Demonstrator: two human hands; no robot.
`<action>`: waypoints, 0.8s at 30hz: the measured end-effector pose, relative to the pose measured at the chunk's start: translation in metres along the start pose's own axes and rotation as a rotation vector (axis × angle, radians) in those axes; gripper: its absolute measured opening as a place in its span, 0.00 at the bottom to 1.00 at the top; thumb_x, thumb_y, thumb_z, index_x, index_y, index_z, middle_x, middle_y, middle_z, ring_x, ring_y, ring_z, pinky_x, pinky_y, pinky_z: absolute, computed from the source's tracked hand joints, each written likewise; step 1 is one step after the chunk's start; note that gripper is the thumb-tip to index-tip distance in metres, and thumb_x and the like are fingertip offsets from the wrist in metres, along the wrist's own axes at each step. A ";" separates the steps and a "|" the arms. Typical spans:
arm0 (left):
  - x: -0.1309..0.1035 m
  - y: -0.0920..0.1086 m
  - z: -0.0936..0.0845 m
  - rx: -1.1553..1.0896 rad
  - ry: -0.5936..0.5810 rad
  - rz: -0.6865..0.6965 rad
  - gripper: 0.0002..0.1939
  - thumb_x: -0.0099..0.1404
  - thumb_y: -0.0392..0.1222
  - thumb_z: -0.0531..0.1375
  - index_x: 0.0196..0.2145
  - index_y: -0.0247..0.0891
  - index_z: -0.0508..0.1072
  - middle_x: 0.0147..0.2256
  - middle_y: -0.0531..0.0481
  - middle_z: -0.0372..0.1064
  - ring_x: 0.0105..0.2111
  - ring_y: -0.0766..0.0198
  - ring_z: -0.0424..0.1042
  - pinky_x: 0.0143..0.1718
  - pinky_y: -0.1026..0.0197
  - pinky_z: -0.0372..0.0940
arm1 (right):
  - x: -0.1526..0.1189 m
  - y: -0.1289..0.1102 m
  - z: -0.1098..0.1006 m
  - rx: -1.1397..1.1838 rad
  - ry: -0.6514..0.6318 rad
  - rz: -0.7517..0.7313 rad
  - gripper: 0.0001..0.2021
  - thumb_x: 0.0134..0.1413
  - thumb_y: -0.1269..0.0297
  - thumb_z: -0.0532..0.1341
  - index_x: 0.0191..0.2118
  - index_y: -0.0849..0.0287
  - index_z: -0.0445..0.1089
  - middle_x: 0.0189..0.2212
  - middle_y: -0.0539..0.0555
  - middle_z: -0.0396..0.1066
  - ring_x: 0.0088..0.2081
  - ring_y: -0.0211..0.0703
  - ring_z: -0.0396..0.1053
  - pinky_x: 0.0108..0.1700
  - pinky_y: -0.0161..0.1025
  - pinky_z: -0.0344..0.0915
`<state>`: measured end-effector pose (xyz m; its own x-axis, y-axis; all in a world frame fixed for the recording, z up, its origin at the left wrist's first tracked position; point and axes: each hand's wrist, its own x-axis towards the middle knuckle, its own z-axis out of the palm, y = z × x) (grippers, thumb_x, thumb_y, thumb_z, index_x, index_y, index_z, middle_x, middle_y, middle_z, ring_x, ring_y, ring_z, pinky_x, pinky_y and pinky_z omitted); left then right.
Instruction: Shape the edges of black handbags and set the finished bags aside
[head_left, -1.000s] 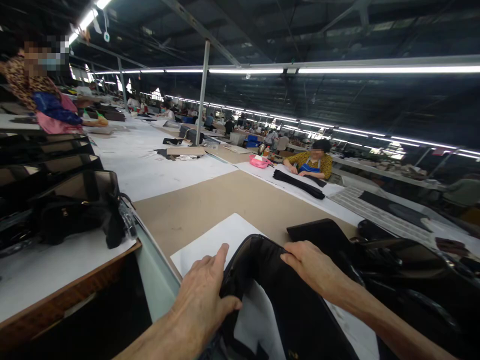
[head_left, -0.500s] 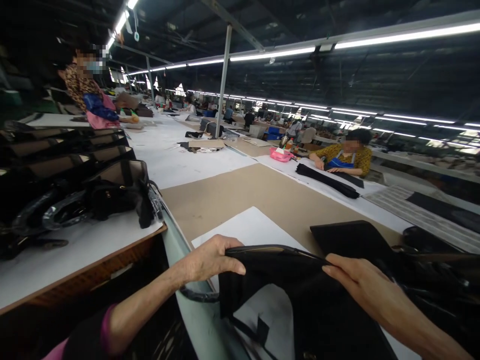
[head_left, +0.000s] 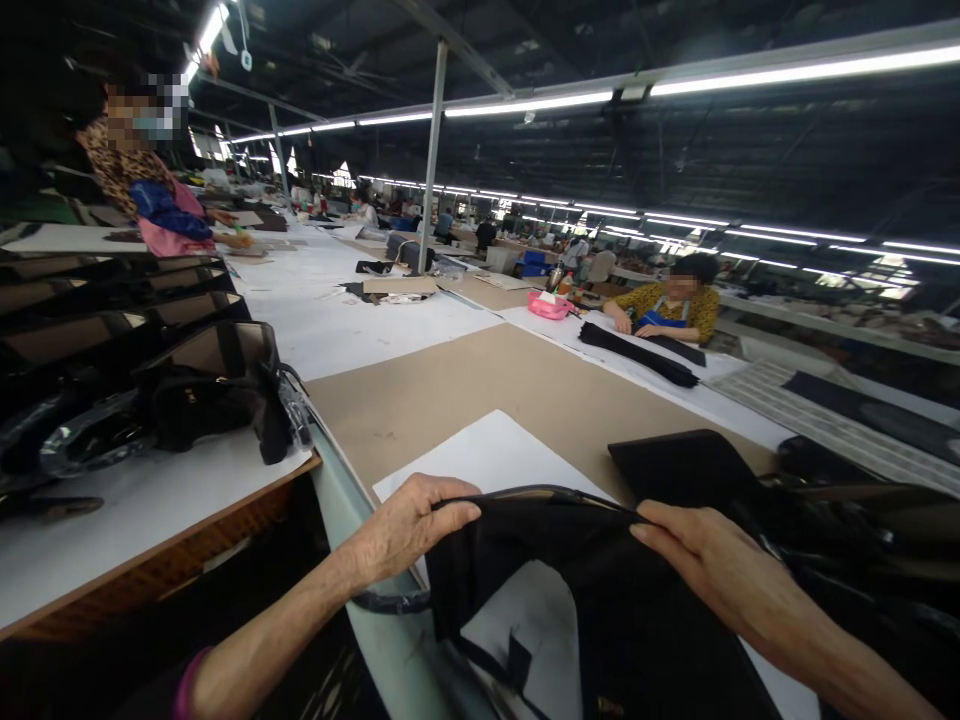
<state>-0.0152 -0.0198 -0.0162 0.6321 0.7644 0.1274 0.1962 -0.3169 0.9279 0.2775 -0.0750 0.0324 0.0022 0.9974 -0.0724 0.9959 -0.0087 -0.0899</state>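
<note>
A black bag (head_left: 637, 610) stands at the table's near edge, its top rim stretched between my two hands. My left hand (head_left: 409, 525) pinches the rim's left end, thumb on the near side. At the right end, my right hand (head_left: 697, 545) grips the same rim between thumb and fingers. A strip of tan lining shows along the rim. On the bag's near side, a light grey rounded piece (head_left: 536, 625) is visible with a small black tab (head_left: 517, 660) over it. A dark handle in clear wrap (head_left: 390, 600) sticks out to the left.
A white sheet (head_left: 495, 450) lies on brown board (head_left: 450, 385) beyond the bag. Several black bags (head_left: 210, 390) crowd the left table. A black panel (head_left: 679, 465) and dark items lie right. Two co-workers, one at left (head_left: 169, 215), one at right (head_left: 701, 315), stand or sit at tables.
The view has turned slightly right, so the surroundings sit further left. My left thumb now presses closer against the rim; both hands keep hold of the bag.
</note>
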 end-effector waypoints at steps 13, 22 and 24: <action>0.023 0.032 0.027 0.980 0.192 -0.045 0.16 0.57 0.26 0.46 0.40 0.36 0.66 0.35 0.46 0.67 0.38 0.57 0.65 0.41 0.56 0.59 | -0.010 -0.012 0.001 -0.078 0.054 -0.108 0.17 0.58 0.57 0.45 0.23 0.55 0.61 0.20 0.49 0.66 0.25 0.40 0.64 0.30 0.37 0.53; 0.047 0.023 0.044 0.926 0.205 0.106 0.18 0.53 0.24 0.45 0.36 0.37 0.67 0.33 0.48 0.66 0.36 0.60 0.64 0.37 0.59 0.60 | -0.008 -0.001 -0.004 0.028 0.094 -0.106 0.16 0.57 0.59 0.47 0.22 0.56 0.62 0.20 0.48 0.66 0.26 0.38 0.64 0.28 0.33 0.52; 0.045 0.017 0.041 0.882 0.195 0.189 0.18 0.52 0.25 0.45 0.36 0.37 0.67 0.32 0.48 0.65 0.35 0.60 0.63 0.38 0.59 0.59 | -0.005 0.003 -0.006 0.073 0.094 -0.091 0.15 0.56 0.59 0.48 0.22 0.56 0.64 0.20 0.48 0.66 0.26 0.38 0.64 0.29 0.33 0.53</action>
<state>0.0473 -0.0138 -0.0093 0.5900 0.7120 0.3808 0.6536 -0.6980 0.2926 0.2816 -0.0797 0.0389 -0.0755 0.9966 0.0323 0.9832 0.0798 -0.1641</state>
